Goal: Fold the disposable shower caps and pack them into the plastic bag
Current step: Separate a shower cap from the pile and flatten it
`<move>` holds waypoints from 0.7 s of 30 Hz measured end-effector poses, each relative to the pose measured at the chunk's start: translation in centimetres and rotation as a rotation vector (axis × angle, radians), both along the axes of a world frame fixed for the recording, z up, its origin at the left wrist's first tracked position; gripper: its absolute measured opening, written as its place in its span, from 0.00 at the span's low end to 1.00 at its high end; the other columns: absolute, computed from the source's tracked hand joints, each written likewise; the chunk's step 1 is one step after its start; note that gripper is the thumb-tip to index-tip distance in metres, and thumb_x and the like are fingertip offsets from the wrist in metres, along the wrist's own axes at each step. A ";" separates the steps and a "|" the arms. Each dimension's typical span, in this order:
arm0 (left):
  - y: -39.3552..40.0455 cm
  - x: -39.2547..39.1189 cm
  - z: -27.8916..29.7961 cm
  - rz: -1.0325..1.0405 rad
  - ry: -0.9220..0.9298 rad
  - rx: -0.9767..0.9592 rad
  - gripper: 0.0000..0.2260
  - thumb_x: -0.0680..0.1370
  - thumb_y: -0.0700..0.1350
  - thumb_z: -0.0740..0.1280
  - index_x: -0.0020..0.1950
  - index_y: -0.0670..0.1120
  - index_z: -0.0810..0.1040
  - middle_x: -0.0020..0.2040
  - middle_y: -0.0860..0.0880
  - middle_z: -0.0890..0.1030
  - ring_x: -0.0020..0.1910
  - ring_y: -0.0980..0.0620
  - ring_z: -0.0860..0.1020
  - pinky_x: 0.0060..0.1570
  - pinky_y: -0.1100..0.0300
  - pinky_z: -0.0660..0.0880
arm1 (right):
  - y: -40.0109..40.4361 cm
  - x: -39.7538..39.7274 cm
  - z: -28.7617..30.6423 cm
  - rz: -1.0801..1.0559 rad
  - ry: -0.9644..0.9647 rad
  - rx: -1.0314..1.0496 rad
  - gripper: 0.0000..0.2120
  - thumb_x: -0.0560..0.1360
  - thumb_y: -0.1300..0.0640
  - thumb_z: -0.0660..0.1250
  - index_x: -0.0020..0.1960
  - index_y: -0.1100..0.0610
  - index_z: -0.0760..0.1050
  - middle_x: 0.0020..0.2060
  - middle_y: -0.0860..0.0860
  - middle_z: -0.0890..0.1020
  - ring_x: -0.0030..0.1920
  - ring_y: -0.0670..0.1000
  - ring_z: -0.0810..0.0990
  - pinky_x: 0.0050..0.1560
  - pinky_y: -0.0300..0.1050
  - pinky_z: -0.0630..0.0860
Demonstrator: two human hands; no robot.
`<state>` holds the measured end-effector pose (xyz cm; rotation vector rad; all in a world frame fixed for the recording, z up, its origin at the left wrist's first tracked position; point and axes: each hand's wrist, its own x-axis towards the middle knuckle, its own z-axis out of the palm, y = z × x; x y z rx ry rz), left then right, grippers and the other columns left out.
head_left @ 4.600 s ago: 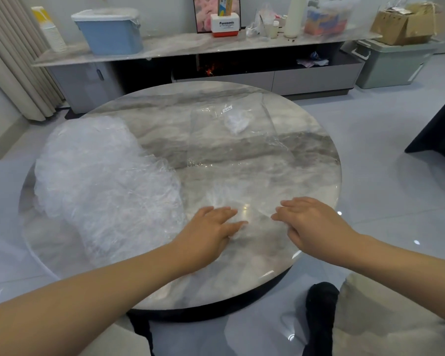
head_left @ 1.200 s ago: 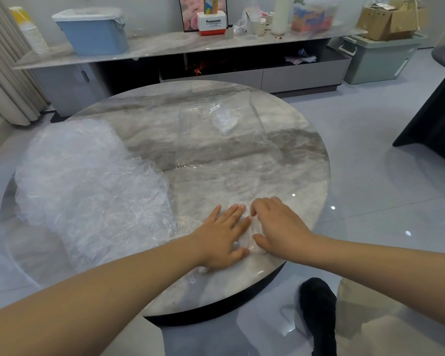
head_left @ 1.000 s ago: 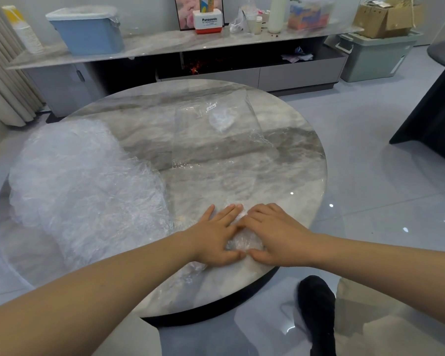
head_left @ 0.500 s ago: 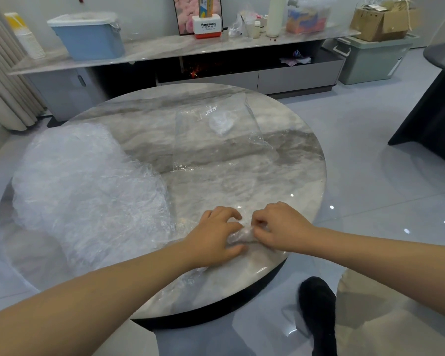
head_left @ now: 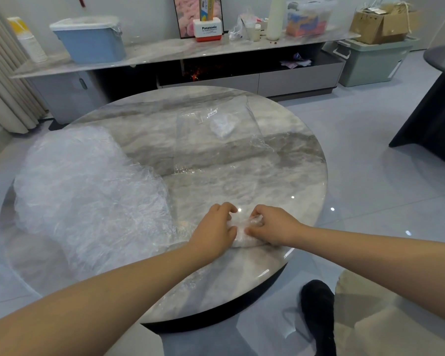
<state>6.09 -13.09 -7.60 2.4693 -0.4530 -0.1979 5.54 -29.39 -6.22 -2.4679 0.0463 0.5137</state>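
Observation:
A small folded clear shower cap (head_left: 243,231) lies near the front edge of the round marble table (head_left: 288,160). My left hand (head_left: 213,231) grips its left end with curled fingers. My right hand (head_left: 272,226) pinches its right end, thumb and fingers curled on the plastic. A big heap of crumpled clear shower caps (head_left: 85,191) covers the table's left side. The flat clear plastic bag (head_left: 216,140) lies at the table's far middle, with one folded cap (head_left: 222,127) inside near its far end.
A long low cabinet (head_left: 242,78) stands behind the table with a blue bin (head_left: 90,39), a Panasonic box (head_left: 207,29) and bottles on top. A dark table (head_left: 437,104) is at the right. A black shoe (head_left: 319,312) is below the table's front edge.
The flat cap under my spread hands has been folded up small. My hands came together, their fingers curled round the cap, and it now sits bunched between them.

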 end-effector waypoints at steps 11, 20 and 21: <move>1.5 -1.5 -0.2 -0.530 -0.141 0.673 0.29 0.82 0.56 0.48 0.78 0.45 0.43 0.78 0.49 0.43 0.77 0.53 0.40 0.73 0.49 0.32 | -0.6 0.1 -0.4 0.043 -0.114 -0.109 0.16 0.74 0.48 0.67 0.58 0.54 0.68 0.41 0.47 0.73 0.40 0.48 0.74 0.40 0.42 0.71; 1.7 -1.6 0.2 -0.568 0.167 0.596 0.34 0.79 0.64 0.46 0.75 0.50 0.31 0.75 0.52 0.31 0.73 0.57 0.30 0.71 0.45 0.30 | -1.1 -1.1 -0.7 0.263 -0.342 -0.324 0.14 0.77 0.48 0.63 0.62 0.47 0.73 0.53 0.48 0.70 0.53 0.49 0.71 0.44 0.40 0.64; 1.6 -1.5 0.3 -0.561 0.180 0.579 0.33 0.80 0.64 0.46 0.76 0.50 0.33 0.76 0.52 0.32 0.73 0.58 0.31 0.72 0.46 0.30 | -1.2 -1.1 -0.7 0.259 -0.335 -0.332 0.14 0.77 0.48 0.63 0.62 0.47 0.73 0.54 0.48 0.70 0.54 0.49 0.71 0.44 0.39 0.64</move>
